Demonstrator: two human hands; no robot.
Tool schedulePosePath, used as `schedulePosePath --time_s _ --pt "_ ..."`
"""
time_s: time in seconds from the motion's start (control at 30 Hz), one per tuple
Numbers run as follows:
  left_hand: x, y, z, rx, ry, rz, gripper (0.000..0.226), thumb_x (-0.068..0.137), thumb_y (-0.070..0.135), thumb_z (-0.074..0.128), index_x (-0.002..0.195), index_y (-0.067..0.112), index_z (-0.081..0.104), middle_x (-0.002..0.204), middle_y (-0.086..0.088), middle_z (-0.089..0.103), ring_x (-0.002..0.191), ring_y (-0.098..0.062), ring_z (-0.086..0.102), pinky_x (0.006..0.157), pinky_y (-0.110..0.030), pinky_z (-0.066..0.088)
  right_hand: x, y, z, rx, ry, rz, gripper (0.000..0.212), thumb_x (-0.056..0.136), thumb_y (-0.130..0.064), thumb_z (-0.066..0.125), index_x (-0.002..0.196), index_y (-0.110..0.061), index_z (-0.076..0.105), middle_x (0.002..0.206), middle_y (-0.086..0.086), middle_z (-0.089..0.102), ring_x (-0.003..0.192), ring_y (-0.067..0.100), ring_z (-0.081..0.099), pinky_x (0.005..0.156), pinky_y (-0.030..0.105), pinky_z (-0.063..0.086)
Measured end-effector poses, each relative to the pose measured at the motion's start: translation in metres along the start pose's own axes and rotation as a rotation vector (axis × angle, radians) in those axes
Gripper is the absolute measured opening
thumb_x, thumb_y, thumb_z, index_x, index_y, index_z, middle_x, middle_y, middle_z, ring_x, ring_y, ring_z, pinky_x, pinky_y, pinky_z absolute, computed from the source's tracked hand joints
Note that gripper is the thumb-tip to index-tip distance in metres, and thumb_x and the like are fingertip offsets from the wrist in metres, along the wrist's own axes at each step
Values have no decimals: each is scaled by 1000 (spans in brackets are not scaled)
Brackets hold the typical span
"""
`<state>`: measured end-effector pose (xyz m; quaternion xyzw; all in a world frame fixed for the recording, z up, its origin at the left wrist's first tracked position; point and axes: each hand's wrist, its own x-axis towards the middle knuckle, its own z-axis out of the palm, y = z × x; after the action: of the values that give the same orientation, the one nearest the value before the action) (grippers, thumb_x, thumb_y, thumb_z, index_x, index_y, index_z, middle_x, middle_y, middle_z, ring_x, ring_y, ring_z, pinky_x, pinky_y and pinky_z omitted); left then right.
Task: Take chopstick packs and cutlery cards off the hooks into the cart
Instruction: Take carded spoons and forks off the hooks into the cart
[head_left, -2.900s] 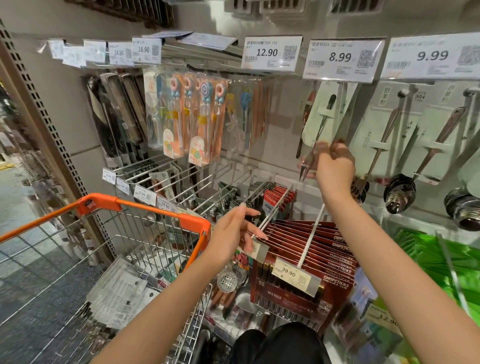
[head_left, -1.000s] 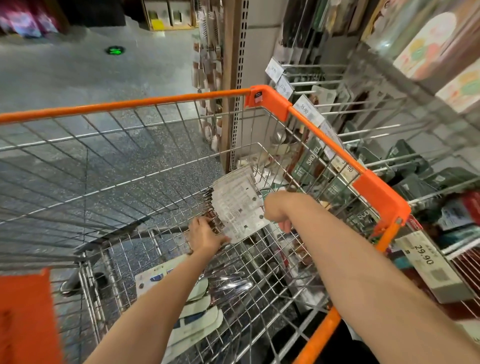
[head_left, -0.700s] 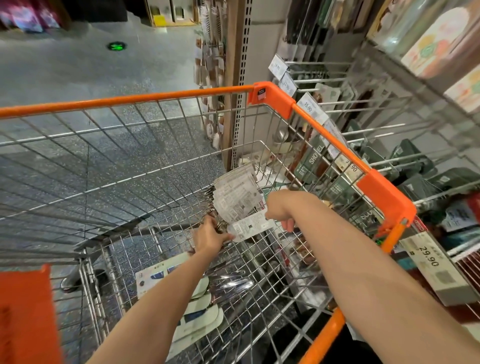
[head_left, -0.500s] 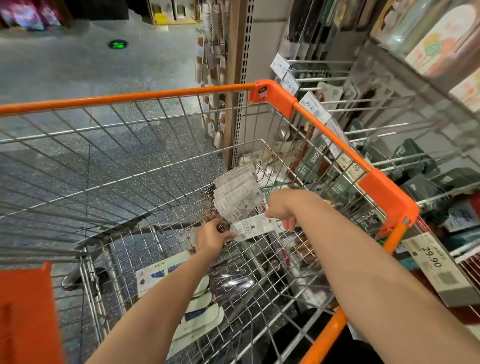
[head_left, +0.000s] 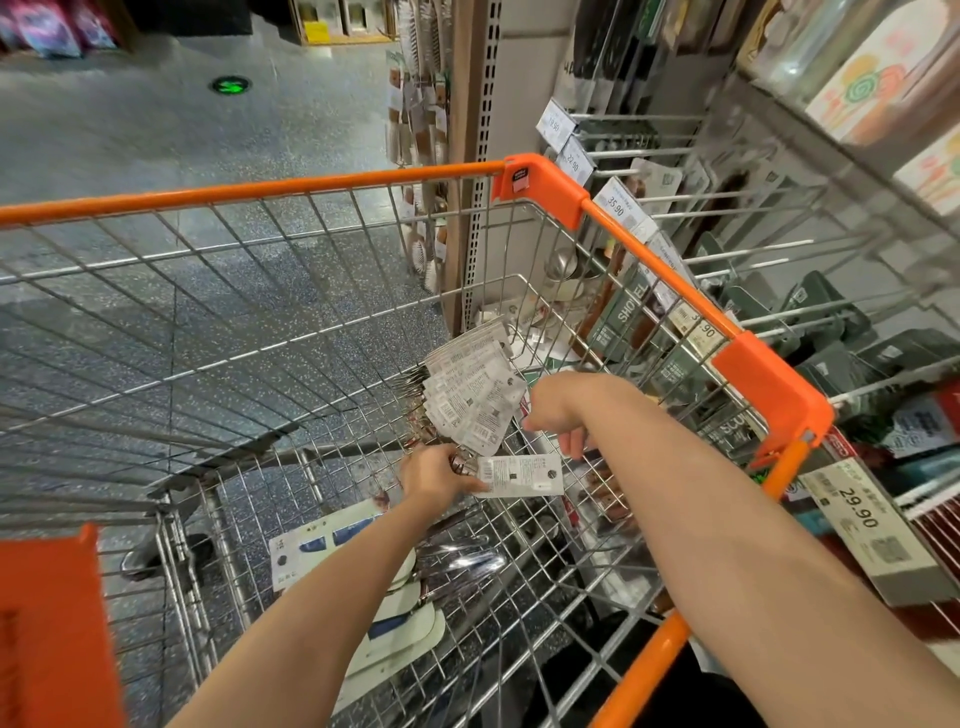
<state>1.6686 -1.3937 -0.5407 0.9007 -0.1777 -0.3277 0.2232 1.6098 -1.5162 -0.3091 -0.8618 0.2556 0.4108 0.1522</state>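
Both of my hands are down inside the wire cart. My left hand grips the lower end of a fanned bundle of white cutlery cards that leans toward the cart's right wall. One white card has swung down flat beside my left thumb. My right hand hovers just right of the fan with its fingers curled loosely down and nothing seen in it. Several white-and-blue spoon cards lie on the cart floor below my left forearm.
Wire hooks with dark green packs and price tags such as 29.90 jut out just right of the cart's orange rim. An orange flap is at the near left. Speckled aisle floor lies beyond the cart.
I turned from the hooks to the cart with the cards. In the last second the bundle fanned out, one card dropped flat, and my right hand came off the cards.
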Motion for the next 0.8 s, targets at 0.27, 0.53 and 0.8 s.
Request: schedulePosePath --time_s 0.27,0.53,0.8 --pt "-3 1 -18 -51 -170 41 70 80 28 74 142 16 44 91 13 58 49 -1 45 38 -7 36 5 3 -2 114 -29 13 39 103 -18 40 139 -6 41 78 5 52 61 15 55 52 26 47" --pt "-18 -4 -50 -187 -197 110 45 88 19 67 128 6 52 109 -2 68 71 -5 59 60 -17 49 -4 4 -4 102 13 50 45 103 -17 35 144 -1 33 120 20 62 84 27 64 81 38 50" --pt "-59 -1 -89 -623 -198 62 52 90 38 57 125 2 48 75 2 57 54 -8 38 48 -18 36 -26 5 -6 202 207 51 38 98 -1 44 133 13 42 113 25 65 80 27 71 74 37 58"
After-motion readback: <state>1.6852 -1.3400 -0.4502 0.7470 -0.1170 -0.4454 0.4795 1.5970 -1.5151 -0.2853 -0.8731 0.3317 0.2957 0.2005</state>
